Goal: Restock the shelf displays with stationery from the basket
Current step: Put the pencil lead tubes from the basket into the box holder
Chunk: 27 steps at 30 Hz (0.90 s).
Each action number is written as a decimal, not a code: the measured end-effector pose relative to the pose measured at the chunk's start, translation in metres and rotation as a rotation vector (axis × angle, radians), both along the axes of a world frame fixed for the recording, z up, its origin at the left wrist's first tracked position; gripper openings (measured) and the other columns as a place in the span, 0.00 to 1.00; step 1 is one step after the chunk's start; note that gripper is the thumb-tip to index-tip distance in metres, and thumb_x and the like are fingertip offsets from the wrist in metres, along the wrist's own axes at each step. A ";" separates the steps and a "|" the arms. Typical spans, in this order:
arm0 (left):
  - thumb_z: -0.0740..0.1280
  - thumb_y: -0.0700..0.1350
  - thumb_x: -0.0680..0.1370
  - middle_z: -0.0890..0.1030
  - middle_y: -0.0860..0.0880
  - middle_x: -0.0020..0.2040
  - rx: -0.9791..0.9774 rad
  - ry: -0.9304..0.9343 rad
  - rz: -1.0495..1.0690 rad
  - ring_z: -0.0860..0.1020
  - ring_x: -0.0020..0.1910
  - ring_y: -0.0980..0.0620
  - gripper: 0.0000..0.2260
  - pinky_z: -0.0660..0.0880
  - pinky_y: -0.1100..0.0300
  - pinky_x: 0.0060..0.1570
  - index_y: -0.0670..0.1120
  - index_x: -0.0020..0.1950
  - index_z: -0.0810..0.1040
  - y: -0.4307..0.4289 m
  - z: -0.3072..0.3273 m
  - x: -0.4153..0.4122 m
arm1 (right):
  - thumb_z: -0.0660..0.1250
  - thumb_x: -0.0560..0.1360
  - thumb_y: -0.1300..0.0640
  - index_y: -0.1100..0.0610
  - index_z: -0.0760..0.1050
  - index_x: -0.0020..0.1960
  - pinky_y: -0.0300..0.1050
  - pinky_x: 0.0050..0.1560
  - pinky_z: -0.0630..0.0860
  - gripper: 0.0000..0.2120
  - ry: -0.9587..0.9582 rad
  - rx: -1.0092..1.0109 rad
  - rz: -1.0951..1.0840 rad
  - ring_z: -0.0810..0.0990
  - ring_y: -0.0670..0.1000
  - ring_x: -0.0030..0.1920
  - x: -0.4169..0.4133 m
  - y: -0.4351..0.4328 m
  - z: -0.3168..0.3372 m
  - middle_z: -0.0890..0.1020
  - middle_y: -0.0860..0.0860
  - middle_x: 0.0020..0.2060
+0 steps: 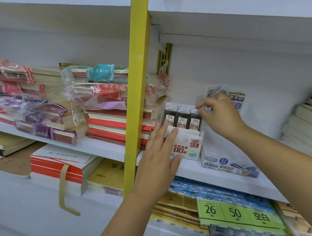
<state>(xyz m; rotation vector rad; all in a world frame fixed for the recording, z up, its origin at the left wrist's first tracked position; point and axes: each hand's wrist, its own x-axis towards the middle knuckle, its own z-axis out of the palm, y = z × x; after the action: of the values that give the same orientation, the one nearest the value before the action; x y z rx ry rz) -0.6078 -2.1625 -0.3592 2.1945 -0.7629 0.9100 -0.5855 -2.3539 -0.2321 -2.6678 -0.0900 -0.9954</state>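
Note:
A white display box (188, 147) marked HB 0.5 stands on the middle shelf (221, 174), holding rows of dark pencil-lead cases (182, 117). My left hand (160, 154) is spread flat with straight fingers against the box's front left side. My right hand (219, 114) reaches over the box's right rear corner and pinches a small pale item, apparently a lead case, above the rightmost row. Beside the box on the right sits a second clear display box (227, 164) with purple and blue print. The basket is not in view.
A yellow upright post (135, 91) divides the shelving. Wrapped stacks of notebooks (97, 103) fill the left bay. Paper pads with green labels (237, 214) lie on the shelf below. More pale notebooks (308, 123) are piled at the far right.

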 end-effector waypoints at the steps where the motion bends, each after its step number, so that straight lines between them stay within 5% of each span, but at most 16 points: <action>1: 0.65 0.51 0.80 0.49 0.56 0.81 0.004 -0.003 -0.003 0.39 0.79 0.60 0.30 0.42 0.65 0.71 0.57 0.79 0.55 0.000 0.001 -0.001 | 0.66 0.77 0.54 0.50 0.81 0.56 0.49 0.58 0.70 0.09 0.009 0.015 -0.005 0.71 0.57 0.60 -0.002 -0.001 0.000 0.73 0.55 0.54; 5: 0.65 0.48 0.81 0.55 0.52 0.81 -0.031 -0.020 0.006 0.48 0.80 0.53 0.27 0.50 0.58 0.76 0.53 0.79 0.60 0.001 0.003 -0.021 | 0.62 0.80 0.56 0.49 0.74 0.67 0.48 0.62 0.70 0.16 -0.040 0.128 0.058 0.73 0.53 0.60 -0.034 0.000 -0.002 0.73 0.52 0.61; 8: 0.65 0.45 0.80 0.72 0.48 0.70 -0.139 -0.109 -0.023 0.67 0.70 0.48 0.19 0.63 0.58 0.71 0.47 0.71 0.71 0.000 -0.008 -0.054 | 0.62 0.79 0.59 0.46 0.76 0.60 0.33 0.48 0.71 0.13 -0.204 0.241 0.190 0.75 0.42 0.48 -0.092 0.005 -0.016 0.77 0.44 0.52; 11: 0.64 0.45 0.78 0.77 0.47 0.58 -0.031 -0.090 -0.100 0.71 0.58 0.49 0.16 0.64 0.63 0.61 0.44 0.65 0.75 -0.002 -0.043 -0.093 | 0.60 0.78 0.54 0.42 0.74 0.56 0.31 0.39 0.71 0.10 -0.175 0.361 0.315 0.78 0.44 0.42 -0.159 0.006 -0.061 0.80 0.43 0.43; 15: 0.66 0.44 0.79 0.76 0.45 0.62 0.298 0.275 -0.264 0.72 0.62 0.46 0.16 0.70 0.55 0.59 0.45 0.67 0.75 0.000 -0.138 -0.137 | 0.61 0.79 0.54 0.43 0.75 0.52 0.41 0.38 0.73 0.07 0.223 0.469 0.207 0.78 0.47 0.39 -0.210 -0.015 -0.183 0.80 0.46 0.41; 21: 0.67 0.42 0.79 0.74 0.47 0.67 0.392 0.911 -0.269 0.71 0.69 0.47 0.18 0.67 0.52 0.69 0.46 0.69 0.74 -0.001 -0.296 -0.186 | 0.62 0.80 0.55 0.49 0.74 0.62 0.42 0.48 0.74 0.11 0.942 0.630 -0.112 0.77 0.47 0.51 -0.268 -0.049 -0.407 0.78 0.48 0.57; 24: 0.70 0.46 0.78 0.73 0.46 0.69 0.391 1.155 -0.158 0.70 0.70 0.47 0.21 0.63 0.61 0.67 0.46 0.71 0.72 0.001 -0.348 -0.194 | 0.67 0.77 0.57 0.50 0.73 0.65 0.42 0.51 0.74 0.17 1.119 0.715 -0.122 0.77 0.48 0.54 -0.287 -0.050 -0.475 0.77 0.50 0.63; 27: 0.72 0.49 0.77 0.72 0.44 0.71 0.431 1.262 -0.063 0.68 0.71 0.46 0.26 0.62 0.58 0.70 0.45 0.72 0.71 0.006 -0.381 -0.194 | 0.72 0.74 0.53 0.52 0.67 0.72 0.41 0.56 0.70 0.29 1.203 0.687 -0.118 0.74 0.50 0.62 -0.290 -0.045 -0.515 0.73 0.52 0.68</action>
<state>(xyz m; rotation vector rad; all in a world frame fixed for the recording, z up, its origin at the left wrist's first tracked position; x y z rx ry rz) -0.8017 -2.1561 -0.7402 2.4682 -0.3664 -0.7677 -0.8758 -2.3985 -0.7475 -2.1680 0.5473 0.5812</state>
